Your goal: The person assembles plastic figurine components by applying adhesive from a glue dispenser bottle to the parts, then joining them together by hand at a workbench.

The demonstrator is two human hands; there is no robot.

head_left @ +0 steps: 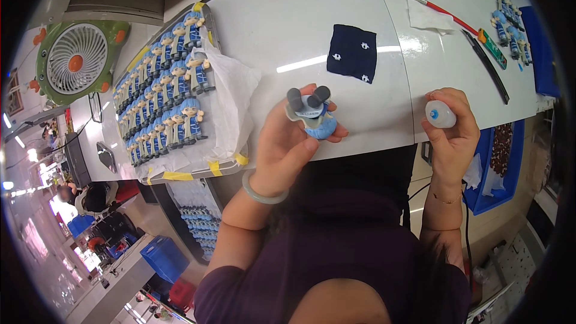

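Note:
My left hand (pixel 285 138) is closed around a small blue-haired figurine (pixel 313 121), tipped so that its two dark round feet point up and away from me. In my right hand (pixel 454 135) is a white translucent squeeze bottle (pixel 440 114) with a blue tip, held above the table's near edge, apart from the figurine. Beyond the hands a dark navy cloth (pixel 353 54) with small white motifs lies flat on the white table (pixel 270 30).
To the left, a tray edged with yellow tape (pixel 177 176) holds rows of similar figurines (pixel 162 90) on white paper. A green fan (pixel 75 60) stands beyond. At right lie a red-handled brush (pixel 429 5), a black stick-like tool (pixel 489 69) and more figurines. A blue bin (pixel 483 201) sits below.

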